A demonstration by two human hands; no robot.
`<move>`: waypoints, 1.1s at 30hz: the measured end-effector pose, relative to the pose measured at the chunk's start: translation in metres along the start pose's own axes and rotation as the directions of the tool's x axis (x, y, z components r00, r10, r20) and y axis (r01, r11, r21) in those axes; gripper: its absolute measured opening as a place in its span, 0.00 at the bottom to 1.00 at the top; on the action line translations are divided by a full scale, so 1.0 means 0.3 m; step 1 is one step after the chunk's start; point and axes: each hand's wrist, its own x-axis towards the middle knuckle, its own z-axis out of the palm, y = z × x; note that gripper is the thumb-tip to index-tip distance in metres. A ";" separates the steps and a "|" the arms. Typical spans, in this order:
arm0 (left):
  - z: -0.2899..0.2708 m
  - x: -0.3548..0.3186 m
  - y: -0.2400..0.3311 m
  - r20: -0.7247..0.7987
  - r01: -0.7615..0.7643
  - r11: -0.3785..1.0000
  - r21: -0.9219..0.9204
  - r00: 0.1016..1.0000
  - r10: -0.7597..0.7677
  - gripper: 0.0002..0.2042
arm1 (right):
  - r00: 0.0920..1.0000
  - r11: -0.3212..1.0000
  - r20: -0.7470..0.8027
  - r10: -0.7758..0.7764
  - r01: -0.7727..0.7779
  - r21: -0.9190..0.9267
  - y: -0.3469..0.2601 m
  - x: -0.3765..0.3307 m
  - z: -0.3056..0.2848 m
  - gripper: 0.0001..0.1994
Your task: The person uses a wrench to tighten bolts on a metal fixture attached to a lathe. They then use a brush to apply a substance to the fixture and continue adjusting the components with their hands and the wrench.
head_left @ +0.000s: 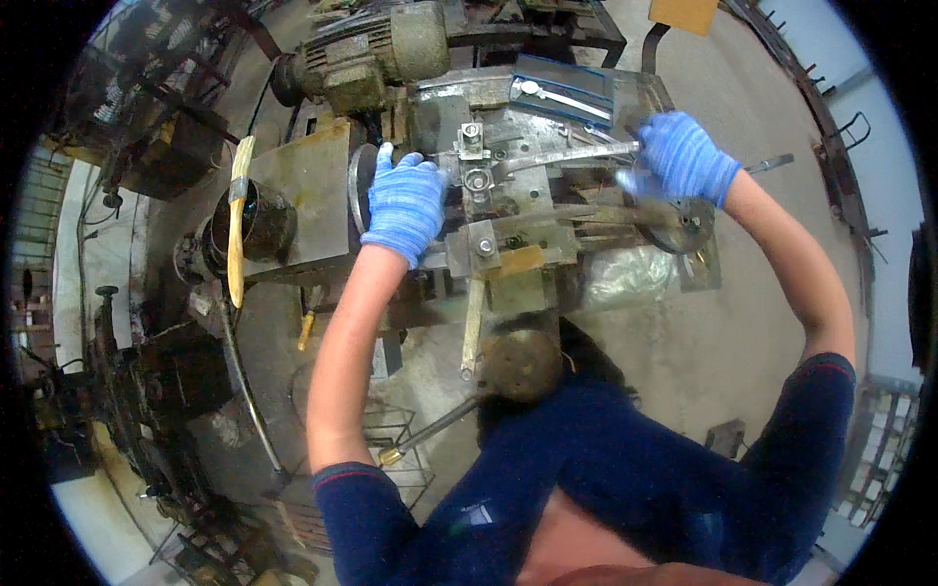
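Note:
Both my hands wear blue knit gloves. My left hand [403, 207] is at the round metal disc [362, 186] of a lathe, beside the tool post. Its fingers are bent and point away from me; what they grip is hidden beneath them. At the right, my right hand [684, 158] is closed round the end of a long metal wrench [576, 154], with some blur at its fingers. The wrench reaches left to a bolt [478, 180] on the tool post block. Nearer me on the carriage is another bolted block [485, 244], with a lever [472, 332] hanging down.
A caliper in a blue case [562, 95] lies at the back. On the left, a brush [237, 225] leans against a dark metal can [266, 223]. A large motor [376, 54] stands behind. Clear plastic [635, 278] lies below a handwheel [674, 225].

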 end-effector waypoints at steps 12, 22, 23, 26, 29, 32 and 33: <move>-0.022 0.016 -0.009 0.088 0.017 0.999 -0.028 0.996 -0.014 0.08 | 0.967 0.988 0.203 0.151 -0.156 0.009 -0.168 -0.109 -0.115 0.26; -0.029 0.013 0.000 0.094 0.028 0.998 -0.063 0.995 -0.022 0.09 | 0.944 0.971 0.287 0.162 -0.204 0.122 -0.241 -0.155 -0.083 0.28; -0.032 0.011 -0.002 0.088 0.032 0.997 -0.068 0.996 -0.026 0.09 | 0.945 0.965 0.282 0.168 -0.215 0.148 -0.262 -0.168 -0.083 0.28; -0.030 0.010 -0.003 0.089 0.032 0.998 -0.057 0.996 -0.026 0.09 | 0.924 0.915 0.363 0.117 -0.243 0.323 -0.352 -0.200 -0.134 0.28; -0.038 0.010 0.002 0.080 0.032 0.998 -0.055 0.996 -0.027 0.09 | 0.936 0.532 0.339 0.095 -0.336 0.777 -0.419 -0.244 -0.148 0.27; -0.017 0.011 0.002 0.073 0.044 0.997 -0.057 0.997 -0.040 0.09 | 0.782 -0.051 0.620 0.068 -0.618 0.785 -0.403 -0.230 -0.092 0.26; -0.012 0.006 0.000 0.041 0.036 0.998 -0.049 0.999 -0.034 0.09 | 0.774 -0.096 0.633 -0.008 -0.631 0.770 -0.399 -0.227 -0.100 0.26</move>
